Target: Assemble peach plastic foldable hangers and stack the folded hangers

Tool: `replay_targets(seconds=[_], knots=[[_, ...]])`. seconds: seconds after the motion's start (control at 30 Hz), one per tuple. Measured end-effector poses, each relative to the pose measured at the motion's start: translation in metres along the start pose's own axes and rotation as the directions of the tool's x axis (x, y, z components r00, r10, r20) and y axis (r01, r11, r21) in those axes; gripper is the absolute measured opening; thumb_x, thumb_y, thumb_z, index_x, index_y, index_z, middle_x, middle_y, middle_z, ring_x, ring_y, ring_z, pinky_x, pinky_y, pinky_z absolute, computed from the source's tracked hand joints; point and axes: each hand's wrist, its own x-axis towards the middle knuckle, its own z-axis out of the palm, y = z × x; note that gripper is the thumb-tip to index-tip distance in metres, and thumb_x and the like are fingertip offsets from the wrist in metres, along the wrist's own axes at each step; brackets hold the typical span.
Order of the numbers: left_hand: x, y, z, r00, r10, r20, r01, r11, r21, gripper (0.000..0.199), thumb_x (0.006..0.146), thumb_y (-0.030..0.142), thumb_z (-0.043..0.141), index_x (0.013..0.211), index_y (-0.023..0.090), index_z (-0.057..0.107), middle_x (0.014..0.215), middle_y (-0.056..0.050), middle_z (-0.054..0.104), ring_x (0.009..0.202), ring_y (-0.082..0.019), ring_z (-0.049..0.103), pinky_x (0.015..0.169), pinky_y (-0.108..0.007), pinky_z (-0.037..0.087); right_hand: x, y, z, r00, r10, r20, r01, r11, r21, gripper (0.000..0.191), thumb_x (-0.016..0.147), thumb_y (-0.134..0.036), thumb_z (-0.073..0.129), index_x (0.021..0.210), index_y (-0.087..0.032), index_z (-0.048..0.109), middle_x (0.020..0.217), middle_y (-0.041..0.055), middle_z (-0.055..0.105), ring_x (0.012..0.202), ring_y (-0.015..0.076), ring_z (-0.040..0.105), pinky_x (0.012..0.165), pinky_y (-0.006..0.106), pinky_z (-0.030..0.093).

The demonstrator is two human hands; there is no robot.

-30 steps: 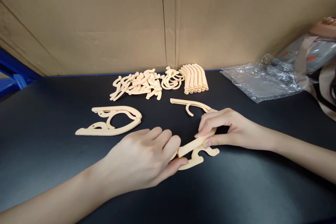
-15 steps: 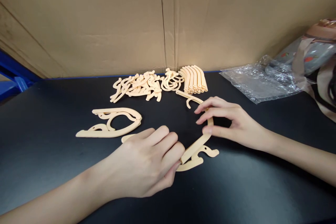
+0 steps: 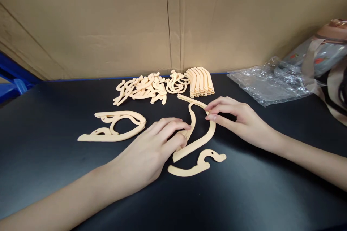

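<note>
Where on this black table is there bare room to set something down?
On the table: left of the folded frame; nearside of the loose piece; and between the right fingers and clear plastic. Crowded: the back middle, where heaped pieces sit beside a stacked row, and around the open frame by the left fingers.

1 folded hanger (image 3: pixel 112 130), 1 partial hanger (image 3: pixel 211 129), 1 loose piece (image 3: pixel 200 167), 2 heaps (image 3: pixel 148 87), 1 stack (image 3: pixel 202 82)

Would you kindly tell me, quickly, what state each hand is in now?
Left hand: fingers curled at an inner curved piece; thumb hidden, grip cannot be told.
Right hand: closed, holding the cream frame at its bend.
</note>
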Motion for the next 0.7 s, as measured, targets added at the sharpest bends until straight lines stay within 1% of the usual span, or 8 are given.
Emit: replay_targets(seconds=[0.2, 0.3, 0.37, 0.43, 0.47, 0.53, 0.6, 0.7], knots=[[-0.0019, -0.0002, -0.0019, 0.998, -0.019, 0.054, 0.022, 0.998, -0.057, 0.036, 0.078, -0.01, 0.035, 0.095, 0.018, 0.051, 0.124, -0.007, 0.057, 0.11, -0.019, 0.052, 0.086, -0.03, 0.045, -0.0001, -0.0005, 0.0002, 0.999, -0.024, 0.035, 0.023, 1.0, 0.011, 0.019, 0.094, -0.039, 0.057, 0.094, -0.027, 0.071, 0.111, 0.0003, 0.065, 0.105, 0.0189, 0.059, 0.094, 0.036, 0.046], [-0.0008, -0.0004, -0.0031, 0.998, -0.03, 0.064, 0.037, 0.994, -0.102, 0.034, 0.084, -0.007, 0.033, 0.096, 0.019, 0.051, 0.119, -0.006, 0.059, 0.105, -0.018, 0.054, 0.081, -0.028, 0.044, -0.0001, -0.0003, 0.0006, 0.999, -0.032, 0.039, 0.032, 0.999, 0.004, 0.019, 0.094, -0.039, 0.057, 0.093, -0.026, 0.07, 0.111, 0.0011, 0.065, 0.105, 0.0194, 0.059, 0.093, 0.036, 0.047], [0.0006, 0.0006, -0.0045, 0.996, -0.057, 0.074, 0.066, 0.988, -0.138, 0.026, 0.092, 0.001, 0.035, 0.101, 0.019, 0.051, 0.118, -0.006, 0.059, 0.101, -0.017, 0.056, 0.08, -0.028, 0.044, 0.0, -0.0002, 0.0005, 0.998, -0.048, 0.04, 0.048, 0.999, -0.002, 0.019, 0.094, -0.038, 0.056, 0.093, -0.026, 0.07, 0.111, 0.0017, 0.065, 0.106, 0.0197, 0.058, 0.094, 0.037, 0.047], [0.0017, 0.0021, -0.0057, 0.991, -0.102, 0.082, 0.115, 0.979, -0.166, 0.013, 0.098, 0.017, 0.042, 0.106, 0.019, 0.051, 0.118, -0.006, 0.06, 0.1, -0.018, 0.057, 0.083, -0.03, 0.045, 0.0002, -0.0006, 0.0, 0.997, -0.067, 0.042, 0.068, 0.998, -0.007, 0.019, 0.094, -0.037, 0.056, 0.094, -0.026, 0.071, 0.112, 0.0023, 0.065, 0.106, 0.0201, 0.058, 0.094, 0.037, 0.047], [0.002, 0.0028, -0.006, 0.988, -0.13, 0.082, 0.142, 0.975, -0.173, 0.012, 0.098, 0.025, 0.046, 0.109, 0.02, 0.051, 0.119, -0.006, 0.06, 0.101, -0.019, 0.057, 0.084, -0.032, 0.045, 0.0002, -0.0009, -0.0003, 0.996, -0.075, 0.044, 0.075, 0.997, -0.009, 0.019, 0.094, -0.037, 0.056, 0.094, -0.026, 0.071, 0.112, 0.0026, 0.065, 0.107, 0.0203, 0.058, 0.094, 0.038, 0.047], [0.0019, 0.0038, -0.006, 0.982, -0.174, 0.07, 0.183, 0.967, -0.174, 0.021, 0.096, 0.035, 0.053, 0.111, 0.02, 0.051, 0.118, -0.007, 0.06, 0.103, -0.022, 0.056, 0.086, -0.035, 0.046, 0.0002, -0.0014, -0.0009, 0.996, -0.077, 0.054, 0.078, 0.997, -0.013, 0.019, 0.095, -0.037, 0.055, 0.094, -0.025, 0.071, 0.112, 0.0033, 0.064, 0.107, 0.0207, 0.058, 0.094, 0.039, 0.047], [0.0015, 0.0042, -0.0055, 0.978, -0.195, 0.068, 0.205, 0.963, -0.174, 0.023, 0.094, 0.034, 0.056, 0.111, 0.02, 0.051, 0.116, -0.007, 0.061, 0.102, -0.023, 0.056, 0.085, -0.037, 0.047, 0.0002, -0.0013, -0.0011, 0.996, -0.074, 0.059, 0.075, 0.997, -0.014, 0.02, 0.094, -0.037, 0.055, 0.095, -0.026, 0.071, 0.113, 0.004, 0.064, 0.107, 0.0215, 0.059, 0.094, 0.04, 0.048], [0.0009, 0.0042, -0.0054, 0.978, -0.194, 0.076, 0.206, 0.96, -0.189, 0.019, 0.093, 0.024, 0.055, 0.111, 0.019, 0.052, 0.113, -0.007, 0.062, 0.1, -0.022, 0.057, 0.084, -0.037, 0.047, 0.0006, -0.0001, -0.0008, 0.996, -0.079, 0.049, 0.079, 0.997, 0.001, 0.02, 0.094, -0.038, 0.056, 0.095, -0.026, 0.072, 0.112, 0.0047, 0.066, 0.106, 0.0222, 0.06, 0.093, 0.041, 0.049]])
